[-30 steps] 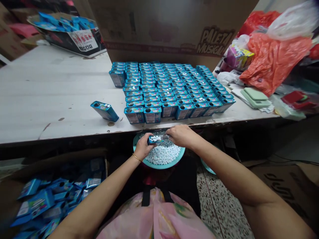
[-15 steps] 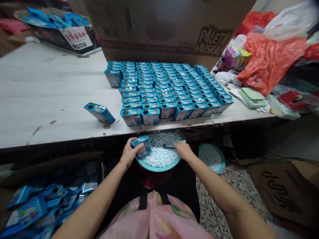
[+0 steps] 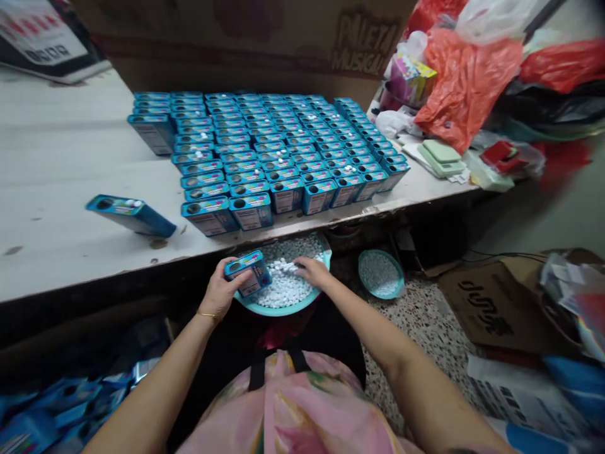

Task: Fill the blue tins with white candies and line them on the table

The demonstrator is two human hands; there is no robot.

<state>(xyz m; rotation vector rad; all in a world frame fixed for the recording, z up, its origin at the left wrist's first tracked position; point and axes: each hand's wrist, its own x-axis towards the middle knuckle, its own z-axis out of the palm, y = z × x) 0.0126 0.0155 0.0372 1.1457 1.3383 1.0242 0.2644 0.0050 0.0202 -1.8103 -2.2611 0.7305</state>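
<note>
My left hand (image 3: 222,287) is closed round a small blue box (image 3: 248,272) with a printed label, tilted over the left rim of a turquoise basin (image 3: 278,310). White pellets (image 3: 286,290) fill this basin. Over the pellets, my right hand (image 3: 312,271) has its fingers closed on a small scoop, mostly hidden by the fingers and a heap of white pellets at its front. On the table, many similar blue boxes (image 3: 250,211) stand upright in tight rows, with round dark openings on top and white pellets lying on some. One blue box (image 3: 132,214) stands apart at the left.
A large cardboard box (image 3: 246,57) stands behind the rows. Red plastic bags (image 3: 463,82) and a green scale (image 3: 442,157) are at the right. A second turquoise basin (image 3: 380,274) sits on the floor. More blue packs (image 3: 70,403) lie at lower left.
The view has swung right, so the table has shifted left in it. The scoop, bare metal visible before, now shows pellets heaped at its front. My left hand still holds the box.
</note>
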